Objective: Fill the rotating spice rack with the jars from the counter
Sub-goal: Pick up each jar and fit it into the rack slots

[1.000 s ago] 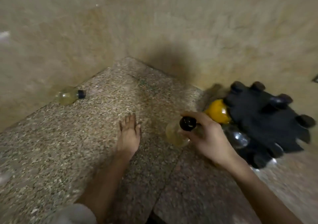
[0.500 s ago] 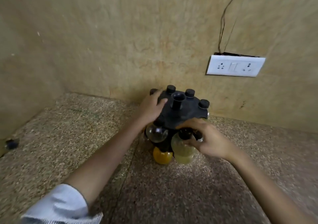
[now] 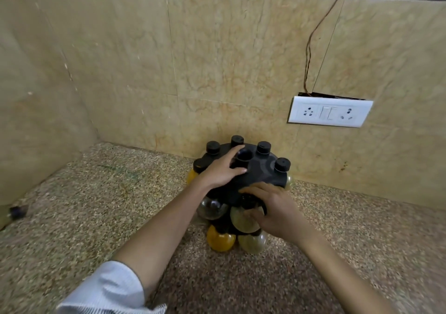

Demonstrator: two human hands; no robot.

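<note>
Black rack (image 3: 255,176) at 12 o'clock on surface (image 3: 96,205); left hand (image 3: 220,171) spread on top, right hand (image 3: 268,210) pinching jar (image 3: 242,219) into slot. Jar probably light, slick; hold the neck.

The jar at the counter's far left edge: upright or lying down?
Lying down. The jar rests on its side on the counter, black cap pointing right.

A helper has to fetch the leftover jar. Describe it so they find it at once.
Start at the black spice rack by the back wall, under both hands, then follow the speckled counter to its far left edge beside the side wall. The stray jar lies there on its side, dark cap toward the rack. Every other jar hangs in the rack; this one lies alone.
</note>
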